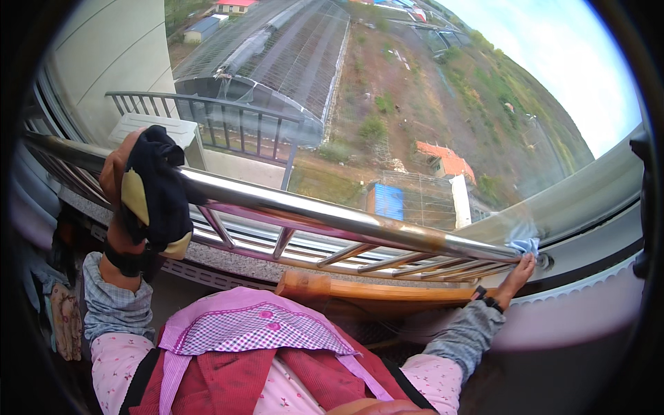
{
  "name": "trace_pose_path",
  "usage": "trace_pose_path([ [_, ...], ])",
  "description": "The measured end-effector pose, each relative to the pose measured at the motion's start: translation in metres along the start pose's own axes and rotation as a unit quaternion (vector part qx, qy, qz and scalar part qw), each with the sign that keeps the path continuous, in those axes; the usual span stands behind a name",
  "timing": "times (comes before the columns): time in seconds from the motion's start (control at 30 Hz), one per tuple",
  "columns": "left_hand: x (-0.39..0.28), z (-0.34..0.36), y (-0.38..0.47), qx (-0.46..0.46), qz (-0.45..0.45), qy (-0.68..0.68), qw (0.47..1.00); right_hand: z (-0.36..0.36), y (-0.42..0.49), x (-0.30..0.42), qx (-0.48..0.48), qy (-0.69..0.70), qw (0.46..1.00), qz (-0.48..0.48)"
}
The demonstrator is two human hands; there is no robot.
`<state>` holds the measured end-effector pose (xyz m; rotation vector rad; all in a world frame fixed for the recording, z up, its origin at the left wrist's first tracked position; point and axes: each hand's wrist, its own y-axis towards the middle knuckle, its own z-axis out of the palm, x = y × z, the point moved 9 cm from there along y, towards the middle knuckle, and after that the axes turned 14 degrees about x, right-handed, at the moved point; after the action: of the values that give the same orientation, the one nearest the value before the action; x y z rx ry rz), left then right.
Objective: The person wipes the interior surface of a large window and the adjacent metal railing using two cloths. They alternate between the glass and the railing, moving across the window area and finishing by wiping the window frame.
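A shiny metal window railing (311, 207) runs across the view in front of me. At its left part, my left hand (116, 166) grips a dark cloth with yellow patches (161, 181), which drapes over the bar and hangs down. Near the railing's right end, my right hand (521, 267) holds a light blue cloth (523, 245) between its fingers, against the bar's end by the window frame. The fingers of the left hand are largely hidden by the dark cloth. Brownish marks show on the bar's right half.
Behind the railing is window glass, with a balcony fence (238, 124) and a white outdoor unit (155, 129) beyond. Below the bar run a speckled stone sill (233, 259) and a wooden rail (384, 293). Garments (65, 316) hang at far left; a pale scalloped-edged cover (570, 311) lies right.
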<state>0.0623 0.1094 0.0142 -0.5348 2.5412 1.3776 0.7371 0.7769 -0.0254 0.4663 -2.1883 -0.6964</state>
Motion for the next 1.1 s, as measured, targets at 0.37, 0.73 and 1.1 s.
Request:
trace_pose_path([
  [0.37, -0.047, -0.005, 0.023, 0.019, 0.188, 0.109, 0.976, 0.129, -0.235, 0.426, 0.107, -0.066, 0.942, -0.312],
  [0.73, 0.034, -0.059, 0.005, 0.153, 0.086, -0.509, 0.843, 0.171, -0.285, 0.551, 0.026, -0.045, 0.957, -0.286],
  [1.1, 0.113, -0.113, -0.045, 0.291, -0.062, -0.616, 0.729, 0.230, -0.431, 0.848, 0.226, 0.221, 0.799, -0.512],
])
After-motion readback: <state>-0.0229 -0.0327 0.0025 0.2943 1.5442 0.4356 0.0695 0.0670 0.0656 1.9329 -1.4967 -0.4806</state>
